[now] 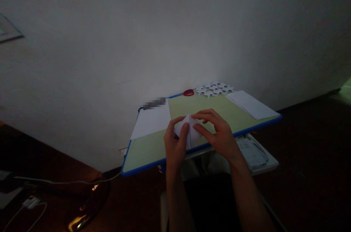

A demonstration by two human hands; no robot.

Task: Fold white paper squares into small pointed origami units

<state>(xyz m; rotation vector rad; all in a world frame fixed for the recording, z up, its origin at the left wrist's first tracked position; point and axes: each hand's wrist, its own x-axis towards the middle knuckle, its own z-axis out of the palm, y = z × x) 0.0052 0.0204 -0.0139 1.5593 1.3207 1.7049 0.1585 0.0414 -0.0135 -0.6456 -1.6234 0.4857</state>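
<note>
A small piece of folded white paper point(193, 137), roughly diamond-shaped with a crease down its middle, is held up above the near edge of the desk. My left hand point(176, 144) grips its left side, thumb on the front face and fingers behind. On the other side my right hand point(216, 131) pinches the upper right part between thumb and fingertips. The back of the paper is hidden from view.
The pale green desk point(148, 152) has a blue rim. At its back lie red-handled scissors point(188, 92) and several folded white paper pieces point(215, 88). White sheets point(252, 104) lie at the right, another sheet point(153, 118) at the left. Below is a drawer point(256, 153).
</note>
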